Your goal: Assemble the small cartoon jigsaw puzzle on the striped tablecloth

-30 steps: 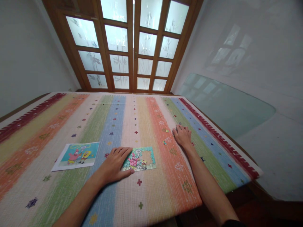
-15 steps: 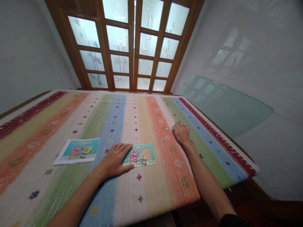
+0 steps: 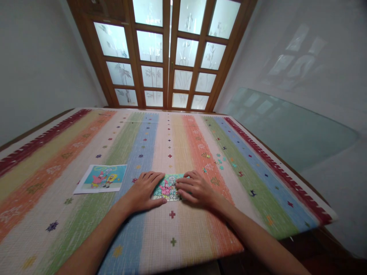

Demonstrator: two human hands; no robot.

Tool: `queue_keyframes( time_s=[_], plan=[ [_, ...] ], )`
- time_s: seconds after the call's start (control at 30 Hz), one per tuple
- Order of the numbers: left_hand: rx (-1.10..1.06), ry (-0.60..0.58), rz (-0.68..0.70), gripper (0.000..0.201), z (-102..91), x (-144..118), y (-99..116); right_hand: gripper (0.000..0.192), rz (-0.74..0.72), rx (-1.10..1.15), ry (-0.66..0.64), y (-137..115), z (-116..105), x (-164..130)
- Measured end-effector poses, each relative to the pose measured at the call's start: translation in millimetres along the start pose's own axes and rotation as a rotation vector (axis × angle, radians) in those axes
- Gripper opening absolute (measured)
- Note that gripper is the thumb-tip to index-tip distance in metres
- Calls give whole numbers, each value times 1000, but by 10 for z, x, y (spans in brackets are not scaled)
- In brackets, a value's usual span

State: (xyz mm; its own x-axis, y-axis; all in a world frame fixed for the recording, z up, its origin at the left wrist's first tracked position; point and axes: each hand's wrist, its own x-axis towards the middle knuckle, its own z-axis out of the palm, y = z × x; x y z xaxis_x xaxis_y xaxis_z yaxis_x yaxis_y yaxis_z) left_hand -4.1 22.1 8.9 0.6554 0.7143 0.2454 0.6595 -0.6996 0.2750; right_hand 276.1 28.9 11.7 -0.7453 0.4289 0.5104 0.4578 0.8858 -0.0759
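A small cartoon jigsaw puzzle lies flat on the striped tablecloth. My left hand rests flat against the puzzle's left edge, fingers spread. My right hand covers the puzzle's right part, fingertips pressing on it; whether a piece sits under the fingers cannot be seen. A few loose puzzle pieces lie scattered to the right, beyond the right hand. A printed reference picture of the same cartoon lies to the left of my left hand.
The table's near edge runs just below my forearms, its right edge close to a white wall. A glass sheet leans against that wall. Wooden doors with frosted panes stand behind the table.
My right hand has come back from the loose pieces at the right and now lies on the puzzle's right part. The left hand stayed put. The camera shifted slightly.
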Motion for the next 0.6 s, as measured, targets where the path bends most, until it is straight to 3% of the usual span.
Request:
queue_keyframes(
  time_s=[0.3,0.6],
  plan=[
    [17,-12,-17,64,-19,-7,43,19,-74,-35,-31,-76,-59,39],
    [24,-28,-20,66,-23,0,35,17,-55,-50,-36,-106,-32,19]
  ],
)
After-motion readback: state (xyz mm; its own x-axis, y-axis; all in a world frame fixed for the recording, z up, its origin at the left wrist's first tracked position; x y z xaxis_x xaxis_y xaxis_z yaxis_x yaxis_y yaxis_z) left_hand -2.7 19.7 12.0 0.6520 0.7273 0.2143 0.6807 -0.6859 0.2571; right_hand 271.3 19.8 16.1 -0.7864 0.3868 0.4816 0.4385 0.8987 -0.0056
